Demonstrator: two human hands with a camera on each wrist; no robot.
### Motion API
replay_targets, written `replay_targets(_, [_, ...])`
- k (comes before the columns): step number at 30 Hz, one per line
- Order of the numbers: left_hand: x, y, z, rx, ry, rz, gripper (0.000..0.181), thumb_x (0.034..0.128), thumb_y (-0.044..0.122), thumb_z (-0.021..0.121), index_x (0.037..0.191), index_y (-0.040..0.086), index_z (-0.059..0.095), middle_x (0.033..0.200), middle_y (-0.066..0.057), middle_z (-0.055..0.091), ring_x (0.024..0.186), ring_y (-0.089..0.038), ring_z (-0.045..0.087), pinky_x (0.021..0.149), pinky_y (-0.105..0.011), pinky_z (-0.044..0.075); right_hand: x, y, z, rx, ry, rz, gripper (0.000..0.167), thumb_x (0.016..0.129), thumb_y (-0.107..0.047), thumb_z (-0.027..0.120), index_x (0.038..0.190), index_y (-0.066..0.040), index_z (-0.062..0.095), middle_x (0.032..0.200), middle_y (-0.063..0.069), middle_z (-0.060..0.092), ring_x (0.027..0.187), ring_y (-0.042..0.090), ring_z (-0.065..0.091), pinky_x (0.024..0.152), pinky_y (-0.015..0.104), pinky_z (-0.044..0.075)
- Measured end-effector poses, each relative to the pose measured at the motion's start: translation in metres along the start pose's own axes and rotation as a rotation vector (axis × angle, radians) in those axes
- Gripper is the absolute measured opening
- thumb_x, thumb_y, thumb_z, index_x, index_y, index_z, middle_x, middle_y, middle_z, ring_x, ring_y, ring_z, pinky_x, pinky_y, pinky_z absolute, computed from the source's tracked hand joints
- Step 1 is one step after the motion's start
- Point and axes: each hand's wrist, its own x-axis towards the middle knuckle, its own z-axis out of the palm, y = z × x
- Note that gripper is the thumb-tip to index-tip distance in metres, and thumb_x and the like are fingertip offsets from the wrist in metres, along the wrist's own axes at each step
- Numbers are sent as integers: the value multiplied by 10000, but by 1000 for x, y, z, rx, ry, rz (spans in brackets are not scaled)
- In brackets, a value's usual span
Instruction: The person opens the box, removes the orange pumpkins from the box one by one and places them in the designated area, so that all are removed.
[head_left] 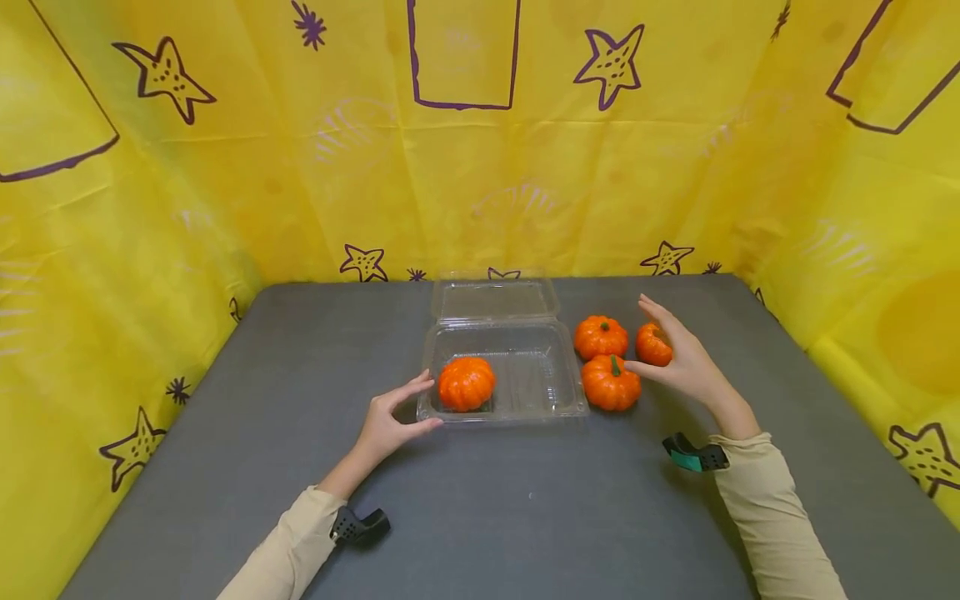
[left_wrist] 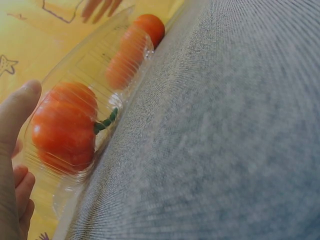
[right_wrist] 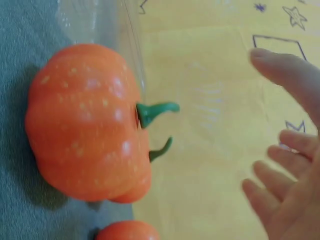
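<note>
A clear plastic clamshell container (head_left: 528,379) lies on the table, its lid folded back. Inside, at the left, an orange toy pumpkin (head_left: 467,384) sits with its green stem downward, as the left wrist view shows. My left hand (head_left: 393,418) is at the container's left end, thumb and fingers spread; whether it touches the wall I cannot tell. Beyond the right end stand three more pumpkins: a front one (head_left: 610,387), a back one (head_left: 601,337) and a right one (head_left: 651,346) partly hidden by my right hand (head_left: 688,367). That hand hovers above them, fingers apart, holding nothing.
The grey table (head_left: 480,508) carries everything. Yellow cloth (head_left: 450,183) with drawn stars hangs behind it and at both sides. The lid (head_left: 495,298) reaches back close to the rear cloth. Black straps with camera mounts (head_left: 360,527) sit on both wrists.
</note>
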Motion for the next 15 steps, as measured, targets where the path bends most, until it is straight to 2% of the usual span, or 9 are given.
replay_targets(3, [-1,1,0,12,1,6,510,547,-73,802,1017,-118,610,1100,-289,545,1001,-420,524,932,-227,346,2,-18,3,-2,50,-77,847,645,53,762,1363,11,314,1395,206,286,1219,411,296,921,560,289])
replay_targets(7, [-10,1,2,13,-15,-6,498,554,-53,808,1005,-128,609,1090,-292,548,988,-428,526,925,-218,349,1,-45,10,24,51,-161,786,617,128,743,1297,117,349,1337,292,324,1188,438,322,983,304,308])
replay_targets(10, [-9,1,3,-3,-12,-25,504,555,-60,805,1011,-133,604,1099,-289,544,1005,-423,520,928,-232,352,6,-57,14,59,38,-217,782,611,145,739,1292,119,356,1321,313,329,1215,383,324,973,170,256])
replay_targets(15, [-2,0,-1,-3,-2,-33,514,557,-64,803,1026,-126,604,1110,-278,544,1027,-406,515,931,-270,365,25,-72,19,117,-8,-319,782,608,145,745,1293,102,371,1318,305,339,1236,297,335,980,223,286])
